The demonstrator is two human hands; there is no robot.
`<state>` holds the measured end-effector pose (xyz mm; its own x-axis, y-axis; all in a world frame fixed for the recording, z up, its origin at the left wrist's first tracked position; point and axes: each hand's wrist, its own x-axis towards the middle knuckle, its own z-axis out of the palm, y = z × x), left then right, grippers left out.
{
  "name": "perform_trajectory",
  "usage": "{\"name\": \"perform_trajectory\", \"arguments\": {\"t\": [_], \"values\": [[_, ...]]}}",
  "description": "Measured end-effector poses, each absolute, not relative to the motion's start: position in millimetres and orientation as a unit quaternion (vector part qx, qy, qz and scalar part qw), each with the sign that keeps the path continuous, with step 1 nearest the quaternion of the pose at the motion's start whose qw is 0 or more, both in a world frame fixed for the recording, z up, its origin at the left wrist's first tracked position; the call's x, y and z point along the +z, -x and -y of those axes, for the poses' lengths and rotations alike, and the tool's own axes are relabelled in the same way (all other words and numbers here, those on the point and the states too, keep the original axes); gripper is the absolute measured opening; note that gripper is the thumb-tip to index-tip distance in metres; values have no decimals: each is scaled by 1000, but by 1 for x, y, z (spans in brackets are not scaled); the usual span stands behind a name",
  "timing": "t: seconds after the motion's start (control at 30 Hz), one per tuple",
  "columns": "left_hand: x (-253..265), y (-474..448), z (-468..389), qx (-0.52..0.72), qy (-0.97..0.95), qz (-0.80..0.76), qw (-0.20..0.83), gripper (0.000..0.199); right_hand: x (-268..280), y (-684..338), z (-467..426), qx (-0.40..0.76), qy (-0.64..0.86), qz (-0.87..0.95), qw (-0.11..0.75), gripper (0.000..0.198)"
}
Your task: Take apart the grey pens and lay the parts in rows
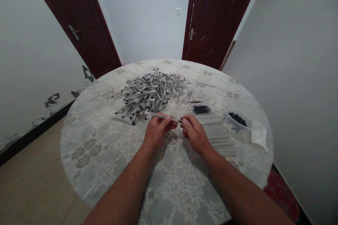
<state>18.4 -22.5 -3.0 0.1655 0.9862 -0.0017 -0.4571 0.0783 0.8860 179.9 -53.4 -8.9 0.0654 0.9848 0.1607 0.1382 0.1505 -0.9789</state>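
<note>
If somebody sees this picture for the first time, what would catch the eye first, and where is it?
Probably the heap of black-tipped pale tubes on the far side of the round table, left of centre. Next, just nearer, the left hand holds one slender tube, and the right hand pinches its dark end. Further right sits a clear bowl of small black pieces.

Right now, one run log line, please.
left hand: holds slim translucent tube | right hand: pinched at its dark end | beyond: heap of black-tipped whitish tubes
</note>
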Motion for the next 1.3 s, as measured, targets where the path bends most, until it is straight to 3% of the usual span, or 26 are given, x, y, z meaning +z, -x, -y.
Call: {"name": "perform_trajectory", "arguments": {"t": [0.1,0.23,0.47,0.6,0.7,0.83,1.03,1.17,1.3], "values": [[-2,-19,23,547,-400,-346,649,26,-9,-180,53,396,530,568,490,44],[0,-18,24,548,-404,-347,645,25,-7,-179,53,381,517,567,515,26],[-3,-18,23,545,-410,-350,642,27,-7,-180,52,397,532,568,486,43],[-3,-18,23,552,-407,-354,637,27,-8,-179,50,390,526,555,513,26],[-3,-18,23,552,-405,-355,636,27,-8,-178,51,419,509,525,539,36],[-4,-19,23,548,-412,-358,635,27,-8,-179,50,443,515,536,501,43],[-4,-19,21,557,-403,-364,628,29,-9,-178,46,427,506,524,535,21],[-4,-18,20,563,-387,-365,632,31,-5,-182,48,369,519,533,557,15],[-3,-19,20,557,-371,-360,649,31,11,-195,53,215,549,585,556,10]]}}
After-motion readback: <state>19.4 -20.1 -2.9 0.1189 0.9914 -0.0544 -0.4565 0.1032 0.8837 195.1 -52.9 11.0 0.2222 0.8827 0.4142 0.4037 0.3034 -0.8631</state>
